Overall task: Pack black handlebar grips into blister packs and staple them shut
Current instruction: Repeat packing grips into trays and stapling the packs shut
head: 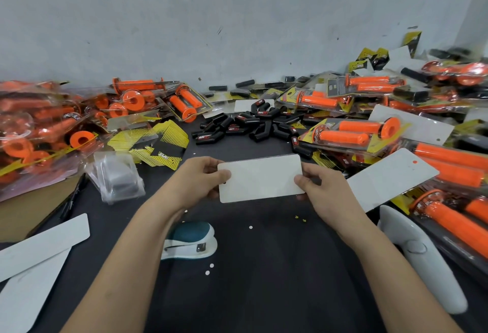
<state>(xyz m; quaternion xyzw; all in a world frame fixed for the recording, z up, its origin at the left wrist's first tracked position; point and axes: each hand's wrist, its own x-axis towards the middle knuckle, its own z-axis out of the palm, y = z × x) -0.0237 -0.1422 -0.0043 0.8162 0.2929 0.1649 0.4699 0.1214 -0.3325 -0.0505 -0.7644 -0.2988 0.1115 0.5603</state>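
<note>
Both hands hold a white backing card [260, 178] flat above the dark table. My left hand [200, 180] pinches its left end and my right hand [320, 187] pinches its right end. A heap of black bent rubber grips [253, 125] with red labels lies beyond the card, near the wall. A stack of clear blister shells [116, 178] sits to the left of my left hand. A white and teal stapler [191, 241] rests on the table under my left forearm.
Packed orange grips [346, 133] pile up along the right side, and more orange grips in bags [45, 132] fill the left. Yellow-black printed cards [155, 142] fan out at centre left. White cards [43, 243] lie at lower left, another white card [390, 178] at right, beside a white device [420, 261].
</note>
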